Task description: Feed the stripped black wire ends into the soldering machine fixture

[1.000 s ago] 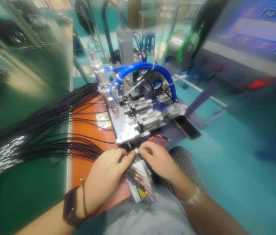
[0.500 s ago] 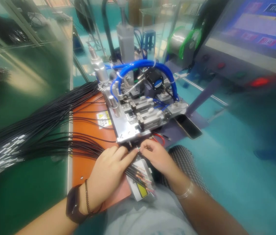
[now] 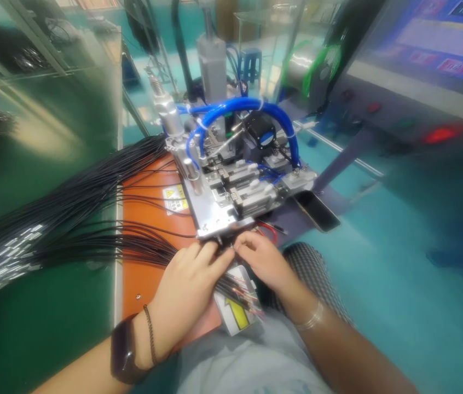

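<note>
My left hand, with a dark band at its wrist, is closed over a bundle of black cables. The cables pass under its palm, and their stripped ends with coloured and coppery strands stick out on the right. At the front edge of the machine, my right hand pinches thumb and forefinger together. Its fingertips meet the left fingertips at a tiny shiny spot, too small to name.
Metal clamps and blue hoses rise from the machine's plate. A phone lies at its right edge. More black cables cross the orange surface. A control screen and a wire spool stand behind right.
Both hands stay nearly in place, fingertips still together. My left hand and the stripped cable ends have shifted slightly; the view has moved a little.
</note>
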Motion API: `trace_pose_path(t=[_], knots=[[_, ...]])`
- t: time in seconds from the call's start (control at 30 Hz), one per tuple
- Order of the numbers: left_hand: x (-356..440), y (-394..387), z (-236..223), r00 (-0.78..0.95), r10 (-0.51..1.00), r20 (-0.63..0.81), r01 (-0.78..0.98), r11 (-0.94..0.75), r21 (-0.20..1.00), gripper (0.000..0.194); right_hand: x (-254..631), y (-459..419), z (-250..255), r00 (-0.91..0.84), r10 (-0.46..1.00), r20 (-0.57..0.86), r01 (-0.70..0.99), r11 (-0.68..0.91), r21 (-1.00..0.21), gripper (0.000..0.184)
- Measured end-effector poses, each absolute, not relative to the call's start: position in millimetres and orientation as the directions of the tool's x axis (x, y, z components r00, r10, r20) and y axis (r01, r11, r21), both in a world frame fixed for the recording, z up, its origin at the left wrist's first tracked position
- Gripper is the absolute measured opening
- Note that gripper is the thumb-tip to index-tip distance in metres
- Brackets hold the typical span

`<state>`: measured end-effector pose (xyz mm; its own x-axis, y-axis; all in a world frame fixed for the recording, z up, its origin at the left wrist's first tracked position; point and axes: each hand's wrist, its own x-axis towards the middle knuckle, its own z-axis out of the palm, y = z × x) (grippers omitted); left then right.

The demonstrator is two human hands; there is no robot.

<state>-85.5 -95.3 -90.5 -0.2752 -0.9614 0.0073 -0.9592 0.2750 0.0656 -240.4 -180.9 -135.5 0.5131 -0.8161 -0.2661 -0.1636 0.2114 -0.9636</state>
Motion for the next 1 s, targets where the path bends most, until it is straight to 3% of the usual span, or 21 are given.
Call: trace_pose_path(t=[0.17,0.47,0.57,0.8,0.87,1.0], knots=[[-81,-94,-85,-0.284,-0.959,0.003,-0.957,0.283,0.069,0.046,-240,-181,-143,0.525,-0.803,-0.282,-0.119,0.260,-0.958,0.013],[-61,-83,-87,-0.349,-0.912,0.214,-0.931,0.363,0.029,0.027,-248,-183,-125,0.569,-0.805,-0.170,-0.195,0.069,-0.978,0.011],[-66,-82,-87,-0.345,-0.917,0.201,-0.934,0.357,0.025,0.030,-244,-183,-127,0.529,-0.830,-0.175,-0.248,0.046,-0.968,0.010],[-79,-74,-83,-0.301,-0.947,0.109,-0.954,0.300,-0.024,0.028,-240,-182,-135,0.510,-0.809,-0.290,-0.258,0.178,-0.950,0.014],[-83,-71,-82,-0.311,-0.945,0.097,-0.950,0.306,-0.061,0.035,-244,-182,-134,0.512,-0.827,-0.231,-0.255,0.111,-0.961,0.011],[-88,-66,-79,-0.290,-0.956,0.038,-0.955,0.286,-0.078,0.052,-254,-180,-133,0.553,-0.833,-0.022,-0.295,-0.171,-0.940,0.011]])
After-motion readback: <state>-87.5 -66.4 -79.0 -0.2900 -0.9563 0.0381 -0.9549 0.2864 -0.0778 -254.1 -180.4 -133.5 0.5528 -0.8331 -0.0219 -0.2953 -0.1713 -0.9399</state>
